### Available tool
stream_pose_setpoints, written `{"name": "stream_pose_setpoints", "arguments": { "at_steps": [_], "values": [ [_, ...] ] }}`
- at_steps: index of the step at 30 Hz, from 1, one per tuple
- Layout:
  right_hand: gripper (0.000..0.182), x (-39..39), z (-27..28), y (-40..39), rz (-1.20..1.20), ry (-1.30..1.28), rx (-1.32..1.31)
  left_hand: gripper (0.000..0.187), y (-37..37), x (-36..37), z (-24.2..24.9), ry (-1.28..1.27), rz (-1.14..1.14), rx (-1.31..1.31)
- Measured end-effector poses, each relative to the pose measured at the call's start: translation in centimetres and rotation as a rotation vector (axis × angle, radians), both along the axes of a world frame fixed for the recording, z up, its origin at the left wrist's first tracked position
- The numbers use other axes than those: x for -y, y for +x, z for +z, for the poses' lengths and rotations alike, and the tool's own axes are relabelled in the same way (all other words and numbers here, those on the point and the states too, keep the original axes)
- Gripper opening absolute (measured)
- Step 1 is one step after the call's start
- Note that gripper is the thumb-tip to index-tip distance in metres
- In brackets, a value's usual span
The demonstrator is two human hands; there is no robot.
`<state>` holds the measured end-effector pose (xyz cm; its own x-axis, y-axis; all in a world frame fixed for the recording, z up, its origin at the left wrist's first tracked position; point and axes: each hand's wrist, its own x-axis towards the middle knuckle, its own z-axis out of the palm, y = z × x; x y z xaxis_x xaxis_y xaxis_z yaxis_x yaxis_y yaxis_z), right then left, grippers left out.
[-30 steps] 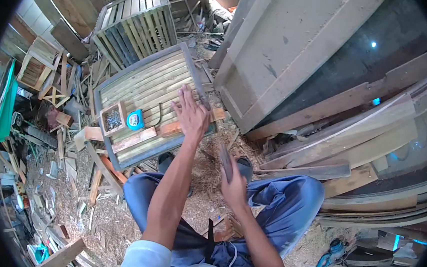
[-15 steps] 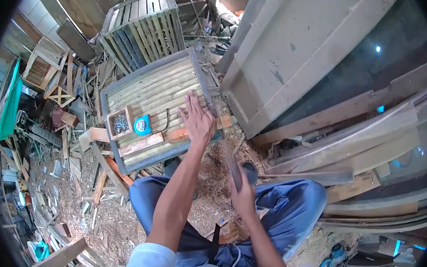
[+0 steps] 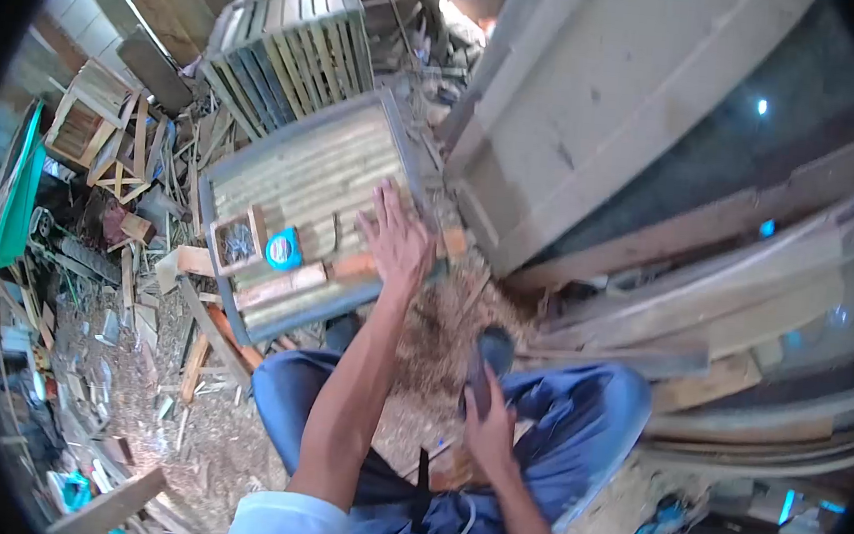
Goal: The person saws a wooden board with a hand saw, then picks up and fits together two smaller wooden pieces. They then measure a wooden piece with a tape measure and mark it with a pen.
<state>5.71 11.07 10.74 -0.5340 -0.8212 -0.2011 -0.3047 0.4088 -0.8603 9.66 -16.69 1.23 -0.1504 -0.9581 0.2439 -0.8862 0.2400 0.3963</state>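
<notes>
My left hand (image 3: 400, 248) lies flat with fingers spread on the slatted bamboo panel (image 3: 300, 162) in its grey frame. Under its heel is a reddish wood strip (image 3: 352, 265), whose end sticks out past the panel's right edge. My right hand (image 3: 491, 428) is closed round a dark, narrow, saw-like tool (image 3: 478, 387) above my lap; its far end is blurred. Left of my left hand, a blue tape measure (image 3: 284, 248) sits beside a small wooden box (image 3: 236, 243) of nails. A short wood piece (image 3: 283, 284) and a thin dark hooked rod (image 3: 335, 235) lie nearby.
A slatted crate (image 3: 289, 50) stands behind the panel. A large panelled door (image 3: 600, 110) leans at the right, above stacked boards (image 3: 685, 307). Wood scraps and shavings (image 3: 223, 432) cover the ground. A green sheet (image 3: 17, 195) stands far left.
My right hand has drawn the dark tool back towards my lap, away from the strip's end. My left hand keeps its place on the strip. The view has shifted slightly.
</notes>
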Motion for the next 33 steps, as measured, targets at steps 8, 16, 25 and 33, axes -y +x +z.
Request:
{"name": "stream_pose_setpoints", "arguments": {
  "at_steps": [8,16,25,33],
  "values": [
    [0.047,0.6,-3.6,-0.1,0.036,-0.086,-0.087,0.070,0.2,-0.5,-0.4,0.063,0.000,-0.031],
    [0.049,6.1,-1.9,-1.7,0.057,0.158,-0.001,0.072,0.4,-1.1,0.1,0.051,-0.037,-0.050],
    [0.050,0.8,-3.9,-0.4,-0.053,0.112,-0.033,0.070,-0.2,-0.9,0.0,0.048,-0.038,-0.031],
    [0.044,-1.0,0.4,-2.5,0.040,0.116,-0.017,0.069,1.0,-1.1,0.1,0.058,-0.063,-0.025]
  ]
}}
